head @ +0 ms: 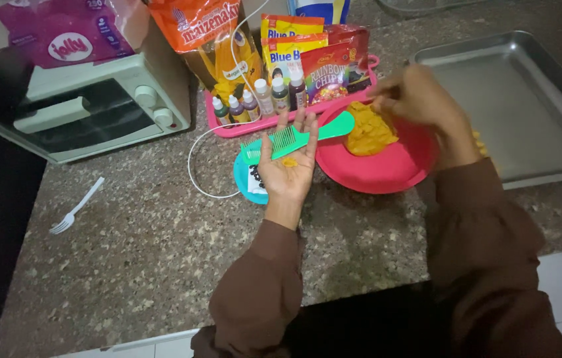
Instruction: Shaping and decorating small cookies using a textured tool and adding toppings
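My left hand (289, 162) lies palm up with fingers spread, a small bit of yellow dough (289, 162) on the palm. Behind it a green comb (297, 140) rests across a small teal plate (244, 180) and the rim of a pink bowl (387, 174). A lump of yellow-orange dough (368, 130) sits in the bowl. My right hand (417, 99) hovers over the bowl's far side with fingers pinched together, close to the lump; whether it holds dough is unclear.
A pink tray (274, 121) with small colouring bottles (262, 98) and snack packets stands behind. A small white oven (82, 106) is at the left, a metal baking tray (526, 113) at the right, a white plastic fork (75, 209) on the granite counter.
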